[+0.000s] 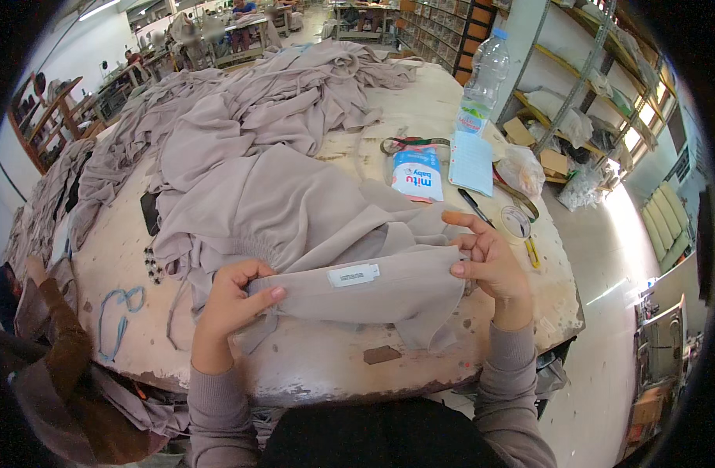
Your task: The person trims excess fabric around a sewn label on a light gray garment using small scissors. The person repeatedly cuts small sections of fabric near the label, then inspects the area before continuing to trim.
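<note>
Holding one grey garment (357, 301) on a table (291, 366)

From afar I count one brown sleeve (60, 320), its wearer cut off; one blue cord (122, 327); the left hand (229, 303), thumb clamping the garment, fingertips partly hidden; one white label (353, 274); the right hand (494, 267), pinching the other end, index finger apart; one tape roll (525, 226).

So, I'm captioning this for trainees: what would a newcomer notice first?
The eye likely lands on the white label, on the grey garment held between the left hand and right hand. Beyond lies a heap of similar cloth, and a clear bottle stands at the far right of the table.
</note>
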Demonstrator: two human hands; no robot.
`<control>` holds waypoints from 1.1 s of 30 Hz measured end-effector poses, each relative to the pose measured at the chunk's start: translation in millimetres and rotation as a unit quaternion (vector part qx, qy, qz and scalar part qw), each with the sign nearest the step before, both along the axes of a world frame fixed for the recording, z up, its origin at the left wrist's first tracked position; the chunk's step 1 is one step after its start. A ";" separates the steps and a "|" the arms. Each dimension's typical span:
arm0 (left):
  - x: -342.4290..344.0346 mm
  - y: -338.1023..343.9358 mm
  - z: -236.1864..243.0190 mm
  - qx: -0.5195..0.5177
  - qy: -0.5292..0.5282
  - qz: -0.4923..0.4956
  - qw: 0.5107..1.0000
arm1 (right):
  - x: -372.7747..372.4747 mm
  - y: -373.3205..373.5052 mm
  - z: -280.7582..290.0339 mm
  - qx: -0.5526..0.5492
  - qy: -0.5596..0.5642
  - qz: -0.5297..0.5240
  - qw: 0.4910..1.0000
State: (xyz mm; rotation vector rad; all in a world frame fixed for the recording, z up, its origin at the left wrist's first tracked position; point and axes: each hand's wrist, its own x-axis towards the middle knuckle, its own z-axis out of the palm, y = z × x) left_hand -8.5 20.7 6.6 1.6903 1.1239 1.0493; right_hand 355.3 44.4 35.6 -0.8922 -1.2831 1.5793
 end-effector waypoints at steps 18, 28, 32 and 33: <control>2.4 -27.3 3.5 0.630 0.277 0.229 0.688 | -10.7 -27.0 -2.5 0.672 -0.305 -0.243 0.629; 1.3 -31.2 9.2 0.633 0.315 0.235 0.668 | -9.8 -39.0 -3.6 0.669 -0.349 -0.284 0.592; 3.2 -35.5 14.3 0.614 0.331 0.230 0.678 | -8.3 -38.8 -4.2 0.669 -0.354 -0.298 0.582; 3.7 -34.7 15.9 0.620 0.334 0.221 0.674 | -8.1 -37.3 -4.3 0.670 -0.359 -0.304 0.574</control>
